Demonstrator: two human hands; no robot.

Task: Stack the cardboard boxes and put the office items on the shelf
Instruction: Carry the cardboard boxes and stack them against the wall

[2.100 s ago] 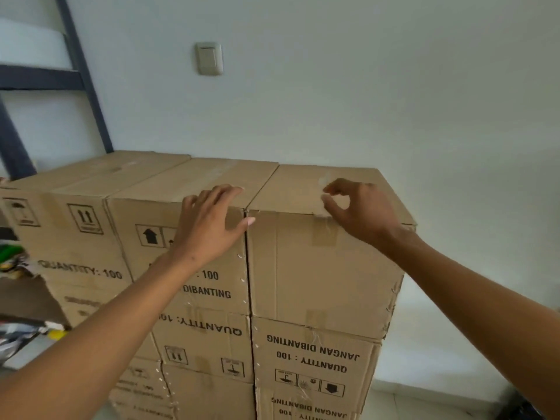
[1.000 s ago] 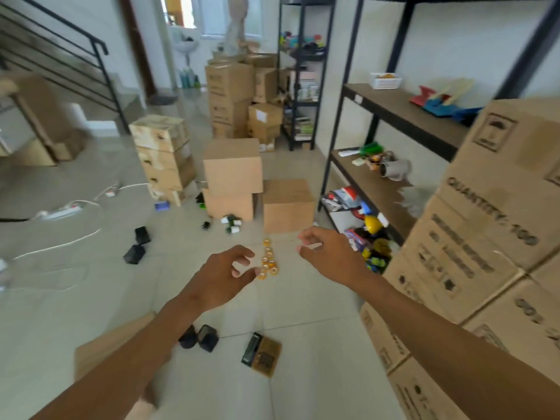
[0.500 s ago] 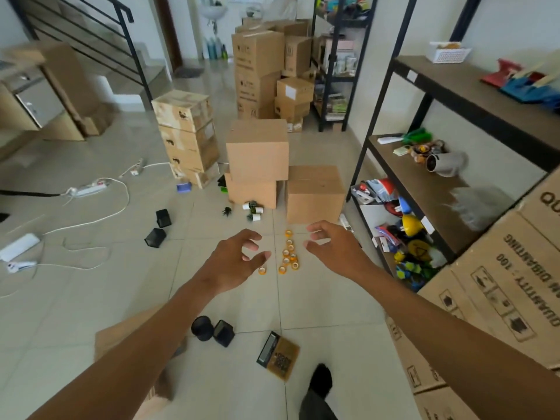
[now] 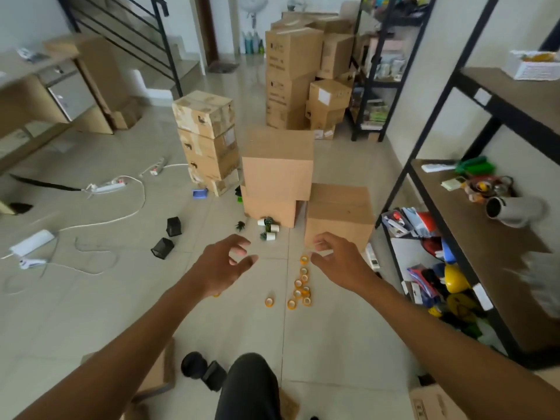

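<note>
cardboard box (image 4: pixel 338 214): it stands alone on the floor, so you reach there.
left hand (image 4: pixel 218 268): your fingers loosely spread, holding nothing.
right hand (image 4: pixel 341 262): the same, empty.

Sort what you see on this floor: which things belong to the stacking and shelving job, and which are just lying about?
Job: single cardboard box, two-box stack, tape rolls, black pen holders, shelf.
Lying about: power strips and cables, desk, stair railing.
</note>
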